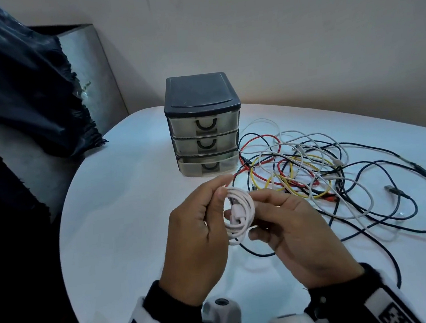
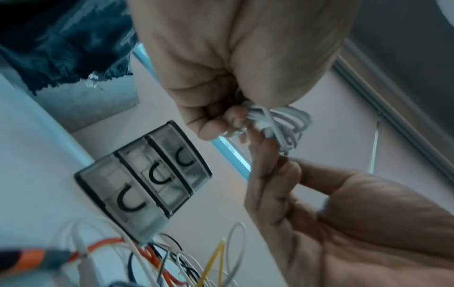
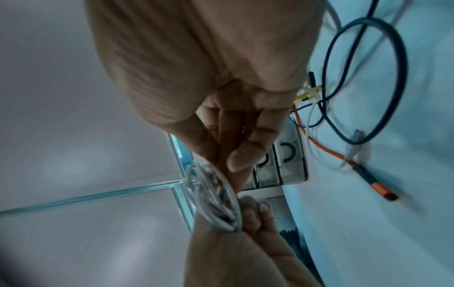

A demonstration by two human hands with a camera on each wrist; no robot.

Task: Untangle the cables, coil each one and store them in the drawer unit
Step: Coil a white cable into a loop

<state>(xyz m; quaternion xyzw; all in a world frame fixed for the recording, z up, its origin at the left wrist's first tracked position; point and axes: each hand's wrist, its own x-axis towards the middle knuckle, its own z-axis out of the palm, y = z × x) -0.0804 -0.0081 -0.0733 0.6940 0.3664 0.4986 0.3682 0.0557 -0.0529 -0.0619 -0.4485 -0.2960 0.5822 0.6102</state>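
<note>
My left hand (image 1: 196, 241) pinches the white coil (image 1: 239, 214); my right hand (image 1: 299, 233) grips its opposite side. I should keep loops even, tuck the plug, then open a drawer (image 1: 208, 165).

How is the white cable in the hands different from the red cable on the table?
The white cable is wound into a small neat coil; the red cable lies loose in wide loops. The white cable is held above the table by the left hand and right hand; the red cable is tangled with other cables beside the drawer unit. Both are thin and flexible.
</note>
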